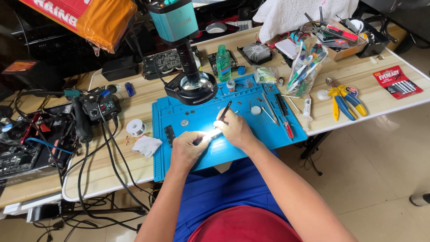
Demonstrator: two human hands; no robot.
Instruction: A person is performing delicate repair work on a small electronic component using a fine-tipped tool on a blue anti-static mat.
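— The right hand (236, 130), how does it sit?

— Its fingers are pinched around a slim black pen-like tool (225, 110), which slants up and away from the knuckles, over the middle of the blue rubber work mat (268, 130).

— And the left hand (187, 150)?

— It is curled closed at the near edge of the mat, gripping a small bright object (209, 134) that glares white in the light; what it is cannot be told. The two hands almost meet there, with the tool's lower end at the object.

— What stands around the mat?

— At its far edge, a teal-bodied microscope with a black ring light (190, 87) hangs over the mat's far left corner. A small clear green bottle (222, 62) stands just beyond the far edge. Left of the mat on the pale wooden counter (385, 105) lie a white solder spool (135, 127) and a crumpled white tissue (146, 145), and further left a black soldering station (99, 105). Right of the mat lie yellow-and-blue-handled pliers (344, 101).
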